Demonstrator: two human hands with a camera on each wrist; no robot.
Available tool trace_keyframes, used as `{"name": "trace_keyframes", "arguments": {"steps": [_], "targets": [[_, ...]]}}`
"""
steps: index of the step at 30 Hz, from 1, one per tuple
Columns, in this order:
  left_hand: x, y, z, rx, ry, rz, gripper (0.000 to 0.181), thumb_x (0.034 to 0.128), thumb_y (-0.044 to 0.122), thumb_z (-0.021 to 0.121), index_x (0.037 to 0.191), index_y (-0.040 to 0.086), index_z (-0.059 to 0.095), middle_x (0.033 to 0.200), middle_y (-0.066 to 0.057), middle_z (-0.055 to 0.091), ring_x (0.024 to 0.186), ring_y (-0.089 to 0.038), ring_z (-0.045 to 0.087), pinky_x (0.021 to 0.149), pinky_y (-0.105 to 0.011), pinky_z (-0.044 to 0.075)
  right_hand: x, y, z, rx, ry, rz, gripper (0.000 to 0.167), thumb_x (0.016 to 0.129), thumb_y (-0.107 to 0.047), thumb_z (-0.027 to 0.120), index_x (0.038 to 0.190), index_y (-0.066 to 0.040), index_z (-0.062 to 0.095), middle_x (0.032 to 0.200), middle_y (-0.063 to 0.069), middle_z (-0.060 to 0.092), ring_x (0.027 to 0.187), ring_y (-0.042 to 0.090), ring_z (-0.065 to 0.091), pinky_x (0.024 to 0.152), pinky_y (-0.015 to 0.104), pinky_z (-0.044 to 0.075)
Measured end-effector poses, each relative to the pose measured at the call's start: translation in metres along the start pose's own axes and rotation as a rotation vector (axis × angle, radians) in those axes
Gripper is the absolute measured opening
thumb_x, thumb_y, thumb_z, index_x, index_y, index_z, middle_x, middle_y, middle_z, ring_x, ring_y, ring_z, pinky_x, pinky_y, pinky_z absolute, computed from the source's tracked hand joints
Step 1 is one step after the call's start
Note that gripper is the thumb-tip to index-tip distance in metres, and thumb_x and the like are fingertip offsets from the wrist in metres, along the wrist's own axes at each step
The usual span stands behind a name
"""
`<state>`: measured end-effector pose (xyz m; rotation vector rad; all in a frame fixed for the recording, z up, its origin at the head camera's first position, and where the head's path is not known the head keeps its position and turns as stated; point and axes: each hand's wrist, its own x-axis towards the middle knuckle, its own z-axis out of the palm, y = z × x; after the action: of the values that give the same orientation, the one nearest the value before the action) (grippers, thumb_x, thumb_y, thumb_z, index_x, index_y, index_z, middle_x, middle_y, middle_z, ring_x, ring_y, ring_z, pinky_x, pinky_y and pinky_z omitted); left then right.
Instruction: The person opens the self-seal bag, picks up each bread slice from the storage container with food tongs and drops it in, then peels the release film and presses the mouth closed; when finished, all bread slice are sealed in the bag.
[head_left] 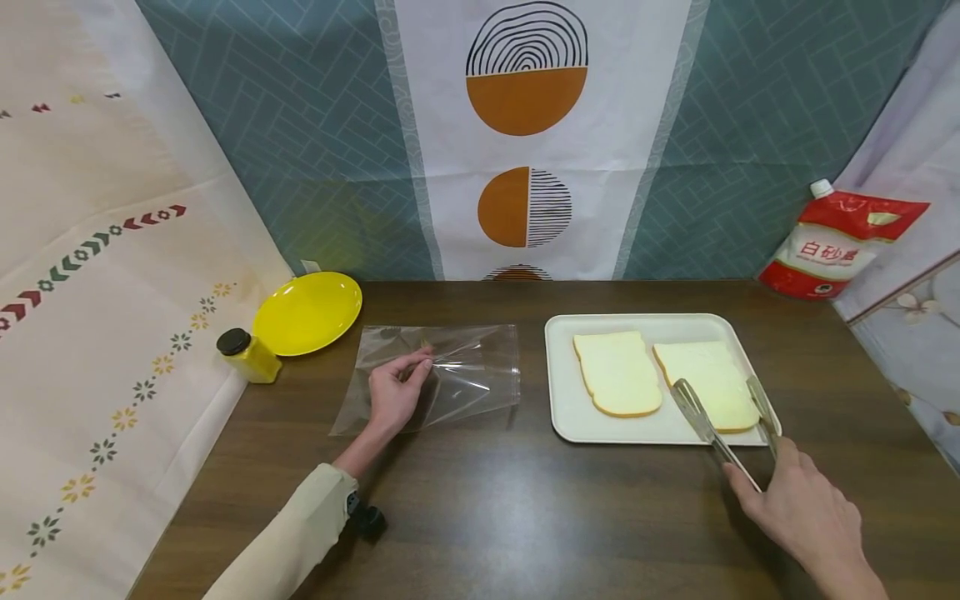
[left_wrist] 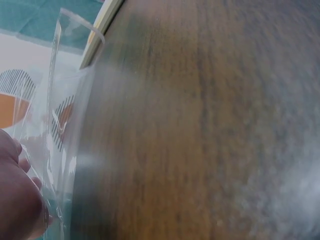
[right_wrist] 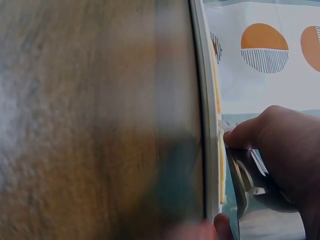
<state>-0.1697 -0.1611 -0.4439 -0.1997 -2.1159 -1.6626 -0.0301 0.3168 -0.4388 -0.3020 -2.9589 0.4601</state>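
Observation:
My left hand (head_left: 393,392) pinches the upper side of a clear plastic bag (head_left: 476,379) that lies on the table. In the left wrist view the bag (left_wrist: 62,165) stands slightly raised beside the fingers. On the right, my right hand (head_left: 808,508) grips metal tongs (head_left: 701,417). The tong arms are spread, one tip at each side of the right bread slice (head_left: 708,375); whether they touch it I cannot tell. Another bread slice (head_left: 618,372) lies to its left. Both slices rest flat on a white tray (head_left: 561,408).
A yellow plate (head_left: 309,312) lies at the back left, with a yellow jar with a black lid (head_left: 255,360) beside it. At the back right a red and white pouch (head_left: 832,246) leans against the cloth wall. Brown wooden table (head_left: 517,517) extends in front.

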Motion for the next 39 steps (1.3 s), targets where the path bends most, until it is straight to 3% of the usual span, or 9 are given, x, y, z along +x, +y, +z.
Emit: {"name": "trace_keyframes", "arguments": {"steps": [7,17,21,28,35,39], "targets": [[0.002,-0.019,-0.002,0.008,0.004,-0.037,0.008,0.0878,-0.007,0.073,0.095,-0.01,0.075,0.105,-0.02,0.073,0.104,-0.033,0.069,0.087,-0.016,0.05,-0.002,0.002,0.002,-0.001,0.019,-0.019,0.075,0.087,-0.05,0.071,0.118,0.012,0.043,0.087,0.035,0.056,0.068,0.059,0.055,0.042,0.061,0.038],[0.001,-0.022,-0.002,0.015,0.0,-0.026,0.009,0.0877,-0.006,0.073,0.095,-0.01,0.075,0.105,-0.023,0.072,0.104,-0.036,0.069,0.085,-0.013,0.049,-0.002,0.0,0.001,-0.007,0.045,-0.04,0.064,0.087,-0.041,0.072,0.112,0.011,0.044,0.076,0.026,0.055,0.057,0.052,0.054,0.038,0.058,0.037],[0.001,-0.016,-0.002,0.022,-0.006,-0.021,0.009,0.0876,-0.008,0.072,0.095,-0.013,0.074,0.104,-0.027,0.07,0.104,-0.039,0.068,0.083,-0.011,0.048,-0.003,0.0,0.001,-0.014,0.064,-0.052,0.059,0.087,-0.039,0.072,0.106,0.009,0.044,0.07,0.021,0.053,0.053,0.049,0.053,0.037,0.057,0.035],[-0.003,0.015,-0.003,0.04,-0.017,-0.023,0.01,0.0877,-0.012,0.069,0.096,-0.017,0.071,0.105,-0.031,0.069,0.104,-0.042,0.067,0.086,-0.018,0.051,-0.004,0.002,0.002,-0.014,0.094,-0.093,0.052,0.086,-0.034,0.072,0.102,0.007,0.045,0.064,0.016,0.05,0.048,0.044,0.05,0.035,0.055,0.034],[-0.003,0.018,-0.003,0.061,-0.018,-0.01,0.008,0.0873,-0.011,0.07,0.094,-0.015,0.072,0.104,-0.029,0.07,0.104,-0.041,0.068,0.091,-0.046,0.052,-0.005,0.003,-0.002,-0.023,0.06,-0.093,0.058,0.091,-0.038,0.069,0.115,0.009,0.046,0.07,0.018,0.053,0.053,0.047,0.053,0.035,0.055,0.035],[-0.003,0.019,-0.004,0.065,-0.014,-0.012,0.009,0.0877,-0.01,0.07,0.095,-0.016,0.072,0.105,-0.028,0.07,0.104,-0.04,0.068,0.09,-0.038,0.053,-0.006,0.005,-0.002,-0.017,0.089,-0.123,0.053,0.09,-0.032,0.07,0.117,0.008,0.048,0.068,0.017,0.052,0.051,0.046,0.052,0.035,0.054,0.034]]}}
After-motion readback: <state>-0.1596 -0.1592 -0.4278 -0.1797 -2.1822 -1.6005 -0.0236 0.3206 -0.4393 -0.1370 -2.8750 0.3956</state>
